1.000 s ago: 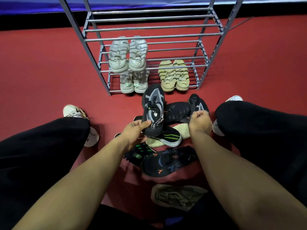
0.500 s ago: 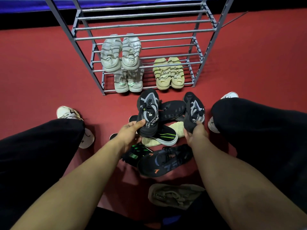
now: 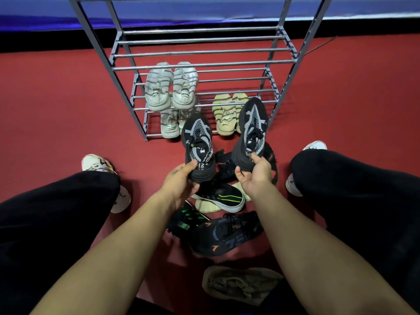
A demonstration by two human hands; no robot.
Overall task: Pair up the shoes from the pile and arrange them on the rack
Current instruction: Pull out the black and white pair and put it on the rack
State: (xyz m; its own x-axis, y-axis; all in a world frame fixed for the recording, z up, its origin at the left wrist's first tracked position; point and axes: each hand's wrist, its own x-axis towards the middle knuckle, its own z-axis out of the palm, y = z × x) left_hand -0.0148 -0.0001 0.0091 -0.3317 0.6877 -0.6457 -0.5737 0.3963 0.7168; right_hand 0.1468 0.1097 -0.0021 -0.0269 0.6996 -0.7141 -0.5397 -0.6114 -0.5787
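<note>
2 black sneakers up — L hand grips one, R hand other.

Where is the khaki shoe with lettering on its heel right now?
In the head view, the khaki shoe lies on the red floor at bottom centre, nearest the person, apart from the pile, just below the dark shoe with orange marks.
</note>
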